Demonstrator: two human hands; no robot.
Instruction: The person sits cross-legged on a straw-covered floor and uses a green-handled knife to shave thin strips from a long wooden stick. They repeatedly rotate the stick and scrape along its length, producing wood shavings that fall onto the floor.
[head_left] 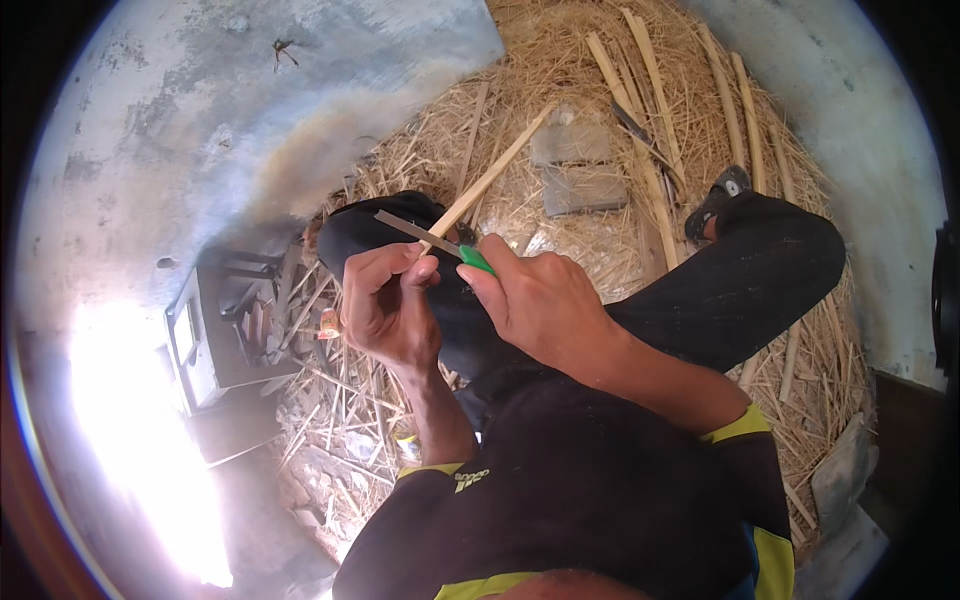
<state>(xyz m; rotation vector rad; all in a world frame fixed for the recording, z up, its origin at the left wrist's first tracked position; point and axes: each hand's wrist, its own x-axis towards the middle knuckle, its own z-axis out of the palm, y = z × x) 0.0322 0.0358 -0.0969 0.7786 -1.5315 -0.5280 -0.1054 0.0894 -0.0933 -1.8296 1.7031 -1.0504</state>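
Note:
My left hand [392, 300] pinches the near end of a long pale wooden strip [487, 180] between thumb and fingers. The strip slants away up and to the right, over the floor. In my right hand [545, 298] is a knife [478, 259] with a green handle, the fingers closed round it. Its narrow grey blade [405, 227] points left and lies across the strip close to my left fingertips. Whether the edge is cutting into the wood cannot be made out.
Straw-like shavings [560, 80] cover the floor round my folded legs. Ahead lie two grey bricks [583, 188], a dark-handled tool [632, 122] and several long wooden strips [735, 105]. A grey box-like frame [235, 345] stands at the left, by the stained wall [200, 130].

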